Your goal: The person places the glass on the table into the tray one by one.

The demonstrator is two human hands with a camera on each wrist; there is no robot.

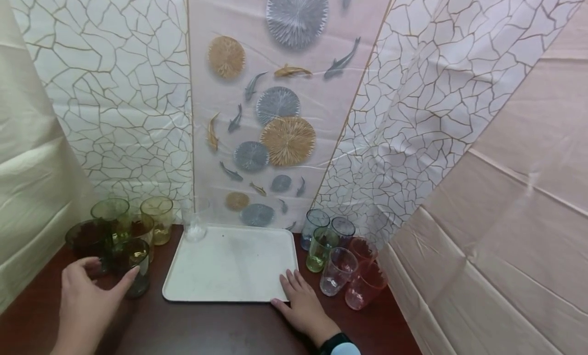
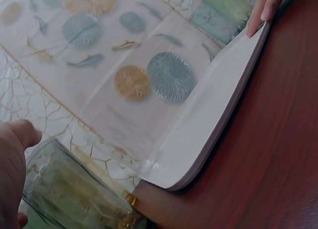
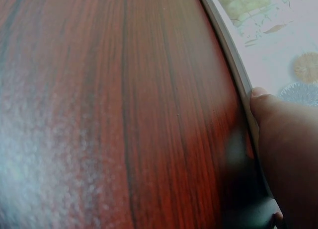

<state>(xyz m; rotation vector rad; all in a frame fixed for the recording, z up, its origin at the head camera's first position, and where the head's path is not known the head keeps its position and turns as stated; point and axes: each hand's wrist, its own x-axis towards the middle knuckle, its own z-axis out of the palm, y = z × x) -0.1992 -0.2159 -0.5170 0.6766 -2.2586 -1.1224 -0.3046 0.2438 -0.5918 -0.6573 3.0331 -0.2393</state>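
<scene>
My left hand (image 1: 89, 299) is beside a dark smoky glass (image 1: 141, 281) at the left, its thumb and fingers spread apart. In the left wrist view the same hand (image 2: 12, 164) is at the edge, next to a greenish see-through glass (image 2: 74, 189). A white rectangular tray (image 1: 229, 268) lies in the middle of the table. Flat on its front right corner rests my right hand (image 1: 303, 304), fingers straight. The right wrist view shows that thumb (image 3: 263, 105) against the tray's rim. One clear glass (image 1: 196, 227) stands upright at the tray's back left corner.
Other glasses stand at the left, among them a yellow one (image 1: 157, 222), an olive green one (image 1: 110, 214) and a dark brown one (image 1: 87, 237). Right of the tray are blue (image 1: 314, 225), green (image 1: 321, 253), clear (image 1: 337, 273) and pink (image 1: 365, 288) glasses. Patterned cloth (image 1: 275, 191) hangs behind.
</scene>
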